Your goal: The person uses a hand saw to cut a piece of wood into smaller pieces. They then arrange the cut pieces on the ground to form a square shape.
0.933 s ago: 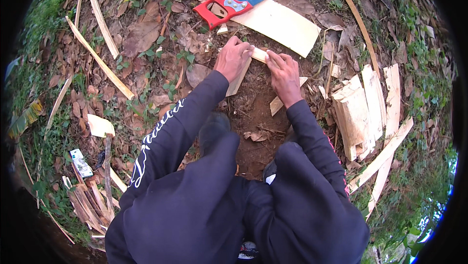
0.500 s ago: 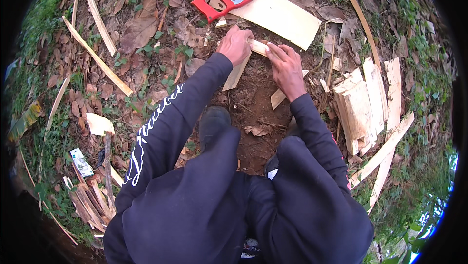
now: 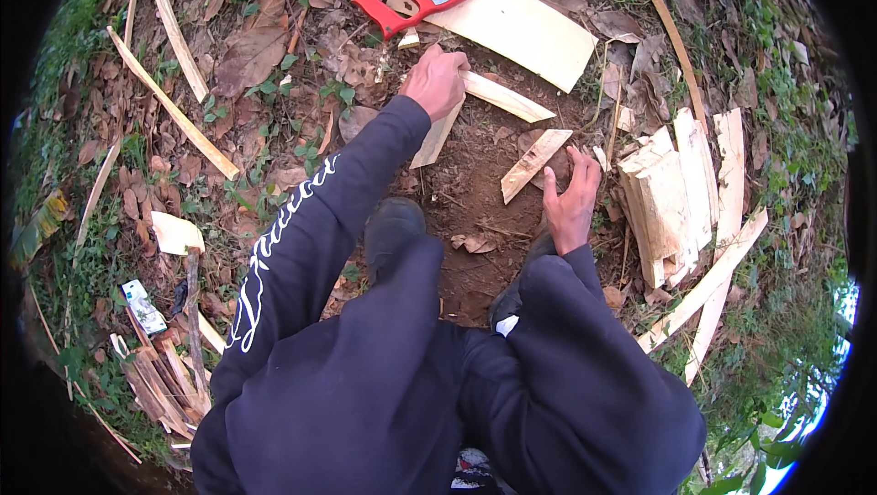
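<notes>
My left hand (image 3: 435, 82) is closed on the left end of a pale wooden strip (image 3: 508, 98), which points out to the right. Under that hand, another flat piece of wood (image 3: 437, 139) slants down to the soil. My right hand (image 3: 574, 200) is off the strip, low over the ground, with thumb and fingers apart and nothing visible between them. Just left of its fingertips lies a short wooden piece (image 3: 535, 164) with slanted ends. A saw (image 3: 413, 4) with a red handle and blue blade lies beyond my left hand, partly over a wide pale board (image 3: 525, 34).
A stack of split wood (image 3: 660, 207) stands to the right, with long slats (image 3: 708, 280) beside it. Curved strips (image 3: 174, 102) lie among dry leaves at left. Lower left are a bundle of sticks (image 3: 164, 381) and a small white-and-green packet (image 3: 143, 306). My boots flank bare soil.
My right hand has let go of the strip and moved down and right, beside the short wooden piece. My left hand keeps hold of the strip, whose right end now tilts lower.
</notes>
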`<action>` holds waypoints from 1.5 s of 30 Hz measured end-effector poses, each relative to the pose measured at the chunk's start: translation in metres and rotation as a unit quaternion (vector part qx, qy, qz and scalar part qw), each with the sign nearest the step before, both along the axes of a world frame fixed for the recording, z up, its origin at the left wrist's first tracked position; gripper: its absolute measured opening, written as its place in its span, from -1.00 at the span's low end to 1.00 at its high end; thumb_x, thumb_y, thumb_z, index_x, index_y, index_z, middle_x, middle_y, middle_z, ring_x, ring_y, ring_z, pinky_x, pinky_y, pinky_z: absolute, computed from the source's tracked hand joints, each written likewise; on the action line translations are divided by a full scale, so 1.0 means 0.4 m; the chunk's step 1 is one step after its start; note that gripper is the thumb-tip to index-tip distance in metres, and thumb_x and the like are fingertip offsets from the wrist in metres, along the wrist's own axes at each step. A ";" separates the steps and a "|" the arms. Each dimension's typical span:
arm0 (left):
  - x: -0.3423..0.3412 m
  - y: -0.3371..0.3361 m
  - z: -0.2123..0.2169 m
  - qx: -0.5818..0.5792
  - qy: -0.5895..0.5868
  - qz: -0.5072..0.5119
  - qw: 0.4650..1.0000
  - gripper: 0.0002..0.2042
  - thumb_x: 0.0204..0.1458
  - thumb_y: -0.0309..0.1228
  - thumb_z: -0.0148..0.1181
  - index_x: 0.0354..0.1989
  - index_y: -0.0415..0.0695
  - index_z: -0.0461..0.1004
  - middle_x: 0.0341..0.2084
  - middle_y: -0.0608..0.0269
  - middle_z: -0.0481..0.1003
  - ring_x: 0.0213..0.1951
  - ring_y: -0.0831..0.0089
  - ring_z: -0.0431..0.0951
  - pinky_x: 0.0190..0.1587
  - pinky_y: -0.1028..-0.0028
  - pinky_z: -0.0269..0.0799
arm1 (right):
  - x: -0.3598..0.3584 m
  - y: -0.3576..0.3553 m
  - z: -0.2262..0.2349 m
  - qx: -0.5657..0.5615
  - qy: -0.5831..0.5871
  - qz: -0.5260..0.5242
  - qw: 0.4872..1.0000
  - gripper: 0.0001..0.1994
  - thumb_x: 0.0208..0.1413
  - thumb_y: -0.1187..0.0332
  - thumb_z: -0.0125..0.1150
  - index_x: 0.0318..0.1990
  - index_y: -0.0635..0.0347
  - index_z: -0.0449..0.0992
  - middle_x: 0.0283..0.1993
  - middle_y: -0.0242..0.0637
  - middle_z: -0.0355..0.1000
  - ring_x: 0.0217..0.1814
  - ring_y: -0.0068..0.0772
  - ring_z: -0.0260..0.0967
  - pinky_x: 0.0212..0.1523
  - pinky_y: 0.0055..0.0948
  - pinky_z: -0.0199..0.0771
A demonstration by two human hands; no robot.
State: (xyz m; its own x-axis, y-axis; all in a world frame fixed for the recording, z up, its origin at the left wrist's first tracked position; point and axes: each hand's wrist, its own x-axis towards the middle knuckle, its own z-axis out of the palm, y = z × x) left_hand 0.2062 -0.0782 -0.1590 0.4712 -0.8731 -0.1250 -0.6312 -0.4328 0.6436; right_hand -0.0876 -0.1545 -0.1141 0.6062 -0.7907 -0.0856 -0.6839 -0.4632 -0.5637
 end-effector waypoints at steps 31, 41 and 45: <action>0.007 0.002 0.004 0.011 -0.003 -0.001 1.000 -0.75 0.02 -0.35 0.28 -0.17 -0.22 0.56 -0.42 -0.09 0.47 -0.18 -0.01 0.49 -0.06 0.14 0.42 | 0.134 0.166 -0.013 0.041 -0.044 0.272 0.960 -0.66 0.04 0.31 0.37 -0.10 0.29 0.45 -0.15 -0.15 0.32 -0.08 -0.10 0.32 -0.06 -0.22 0.43; 0.006 -0.004 -0.007 0.014 0.001 0.000 1.000 -0.76 0.03 -0.34 0.29 -0.19 -0.21 0.57 -0.43 -0.04 0.49 -0.17 0.04 0.50 -0.03 0.17 0.42 | 0.140 0.148 -0.026 0.022 -0.046 0.289 0.956 -0.64 0.02 0.31 0.39 -0.08 0.28 0.47 -0.14 -0.17 0.34 -0.08 -0.13 0.34 -0.08 -0.23 0.45; 0.001 -0.003 -0.012 0.010 -0.005 0.004 1.000 -0.77 0.03 -0.34 0.30 -0.19 -0.21 0.57 -0.45 0.00 0.48 -0.17 0.05 0.50 -0.04 0.17 0.42 | 0.135 0.150 -0.035 0.024 -0.044 0.281 0.958 -0.64 0.02 0.31 0.39 -0.08 0.28 0.48 -0.15 -0.17 0.34 -0.08 -0.13 0.34 -0.09 -0.23 0.45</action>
State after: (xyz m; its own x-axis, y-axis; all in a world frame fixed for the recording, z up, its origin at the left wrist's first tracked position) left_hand 0.2066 -0.0794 -0.1636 0.4794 -0.8668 -0.1370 -0.6344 -0.4502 0.6284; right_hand -0.0334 -0.0945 -0.1279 0.9417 -0.3336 -0.0431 -0.2831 -0.7166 -0.6375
